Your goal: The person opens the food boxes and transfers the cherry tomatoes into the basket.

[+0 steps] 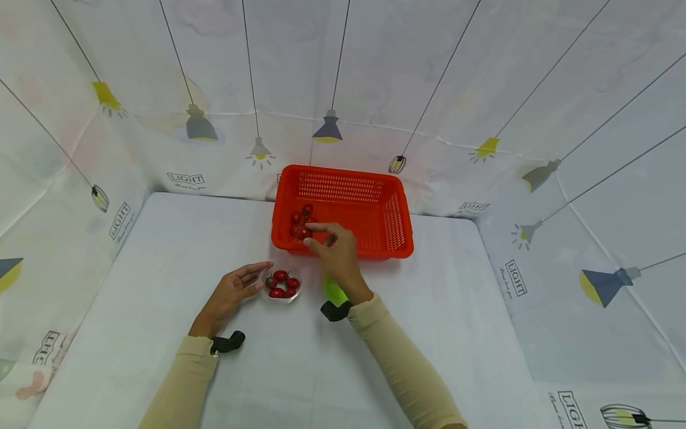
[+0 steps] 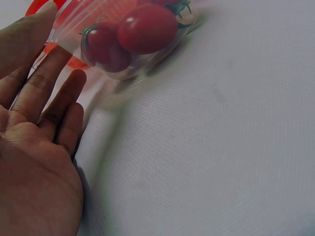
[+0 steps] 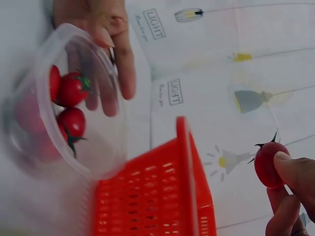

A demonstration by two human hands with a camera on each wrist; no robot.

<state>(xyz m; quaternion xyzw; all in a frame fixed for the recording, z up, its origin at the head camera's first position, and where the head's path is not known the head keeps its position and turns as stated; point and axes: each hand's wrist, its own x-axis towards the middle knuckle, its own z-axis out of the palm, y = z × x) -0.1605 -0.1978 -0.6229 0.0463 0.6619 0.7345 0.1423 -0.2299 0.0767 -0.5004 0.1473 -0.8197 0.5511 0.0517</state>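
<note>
My right hand (image 1: 339, 253) is over the near left part of the red plastic basket (image 1: 396, 253), pinching a cherry tomato (image 3: 269, 164) with a green stem between thumb and fingertips. Several other cherry tomatoes (image 1: 308, 210) are in the basket's left end. Left of centre, a small clear plastic bowl (image 1: 284, 300) on the table contains several cherry tomatoes (image 2: 147, 29). My left hand (image 1: 231, 295) rests at the bowl's left side, thumb and fingers spread loosely along its wall and rim. Its index fingertip is hidden behind the bowl in the left wrist view.
Under my right wrist lies a bright green object (image 1: 334, 292), mostly covered by the hand. A white cloth covers the table (image 1: 429, 333). Printed sheets with lamp pictures form walls (image 1: 354, 71) behind and at both sides, close behind the basket.
</note>
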